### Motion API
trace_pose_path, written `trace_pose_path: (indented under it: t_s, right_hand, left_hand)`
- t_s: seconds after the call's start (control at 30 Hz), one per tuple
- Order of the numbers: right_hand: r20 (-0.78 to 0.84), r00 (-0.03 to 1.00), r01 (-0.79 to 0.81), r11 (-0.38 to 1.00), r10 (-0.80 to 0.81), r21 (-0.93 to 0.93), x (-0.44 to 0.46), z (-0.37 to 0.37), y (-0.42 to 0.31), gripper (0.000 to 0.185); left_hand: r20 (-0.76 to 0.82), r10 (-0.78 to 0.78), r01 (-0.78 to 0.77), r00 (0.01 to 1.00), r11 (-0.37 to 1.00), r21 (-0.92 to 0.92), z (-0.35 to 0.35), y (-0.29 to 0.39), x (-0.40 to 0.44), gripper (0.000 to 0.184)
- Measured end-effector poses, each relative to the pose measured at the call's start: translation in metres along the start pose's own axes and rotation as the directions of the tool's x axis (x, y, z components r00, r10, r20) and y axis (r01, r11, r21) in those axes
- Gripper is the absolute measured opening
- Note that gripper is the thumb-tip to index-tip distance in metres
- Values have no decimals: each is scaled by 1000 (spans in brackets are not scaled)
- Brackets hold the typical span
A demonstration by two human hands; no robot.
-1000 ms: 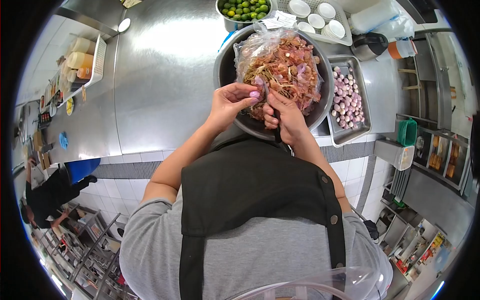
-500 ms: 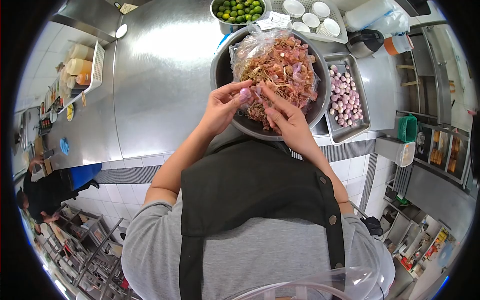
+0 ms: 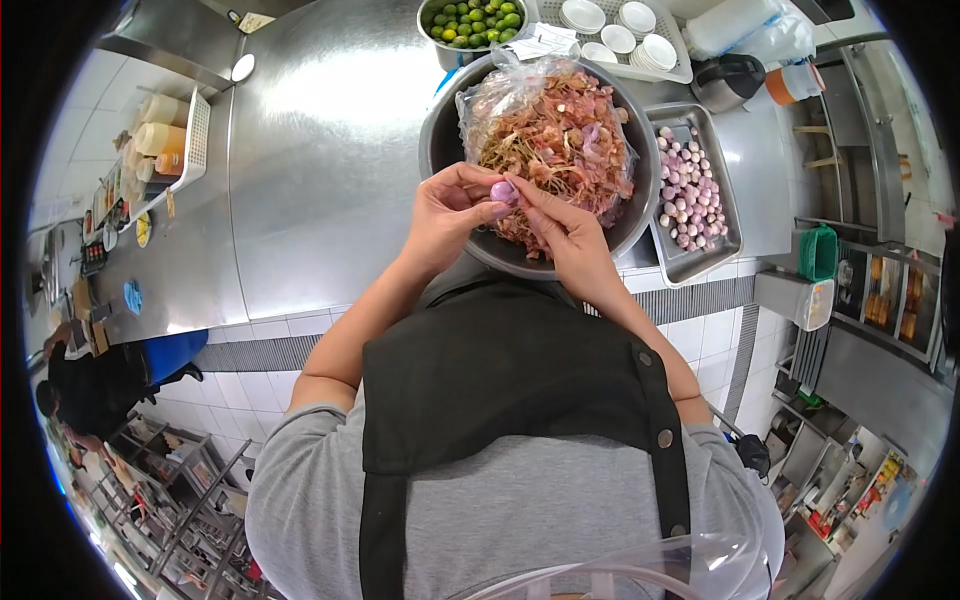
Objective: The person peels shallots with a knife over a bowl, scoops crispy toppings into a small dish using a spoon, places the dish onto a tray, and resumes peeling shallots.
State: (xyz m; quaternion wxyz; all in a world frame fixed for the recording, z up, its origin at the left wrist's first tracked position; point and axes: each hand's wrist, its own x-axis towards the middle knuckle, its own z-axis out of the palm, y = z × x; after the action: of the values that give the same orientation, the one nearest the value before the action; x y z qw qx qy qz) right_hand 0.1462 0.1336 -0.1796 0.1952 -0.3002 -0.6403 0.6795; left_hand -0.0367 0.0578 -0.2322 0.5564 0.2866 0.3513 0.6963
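My left hand [image 3: 445,208] pinches a small purple shallot [image 3: 503,191] between thumb and fingertips, above the near left part of a large round bowl [image 3: 440,130]. Against the shallot's right side, the fingertips of my right hand [image 3: 563,225] are closed in a pinch. Whether a scrap of skin or a small blade is between them is hidden. Below both hands, a clear plastic bag [image 3: 490,95] in the bowl carries a heap of dry shallot skins and roots [image 3: 560,140]. Right of the bowl, a metal tray [image 3: 690,268] contains many peeled shallots [image 3: 690,190].
A bowl of green limes [image 3: 472,20] stands behind the big bowl, next to a white basket [image 3: 683,70] with small white dishes. A dark jug [image 3: 728,82] is at the back right. Far left, a person in dark clothing [image 3: 95,385] is near the counter [image 3: 320,180].
My right hand has moved left and its fingers have closed in on the shallot, from which they were apart. The left hand has shifted slightly right with the shallot.
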Motion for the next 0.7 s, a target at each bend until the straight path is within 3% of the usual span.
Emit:
trace_pose_path:
  t_s: [0.03,0.07,0.13,0.17,0.23,0.27,0.3,0.33,0.37,0.43,0.57,0.7]
  right_hand:
    - [9,993,-121,989,121,88,0,-1,-2,41]
    - [11,993,-119,989,119,87,1,-1,-2,41]
    - [-120,973,-153,937,199,315,3,-1,0,41]
    - [-118,973,-153,937,198,314,4,-3,1,41]
    - [-97,988,-118,991,124,69,4,-12,2,45]
    - [-99,987,-117,991,123,69,5,-15,9,45]
    - [-125,991,29,983,-52,-183,8,-16,14,47]
    - [-107,968,161,890,-227,-426,9,-17,18,50]
    - [-110,967,162,890,-228,-426,5,-20,17,50]
    - [-158,965,56,758,-208,-650,-2,-17,-11,57]
    - [-175,969,31,787,-175,-617,0,-28,-18,54]
    - [-265,947,-8,814,-180,-581,6,-36,-19,37]
  left_hand:
    - [-3,-18,18,1000,999,-37,2,0,1,26]
    - [-4,-15,15,1000,999,-36,2,-1,2,26]
    - [-23,-46,45,999,996,-73,4,-2,3,30]
    - [-24,-45,43,999,996,-73,6,-2,3,30]
    - [-41,-25,20,999,994,-106,9,0,4,32]
    - [-39,-25,21,999,994,-105,9,0,4,32]
    - [-38,-33,29,999,994,-103,7,1,5,31]
    - [-37,-40,36,998,994,-101,5,1,6,31]
    - [-34,-40,37,999,994,-101,2,2,7,31]
    - [-42,-34,30,999,994,-103,-4,3,9,30]
    - [-106,-11,3,994,998,-71,-2,11,13,29]
    - [-87,-16,13,996,999,-36,-6,14,13,29]
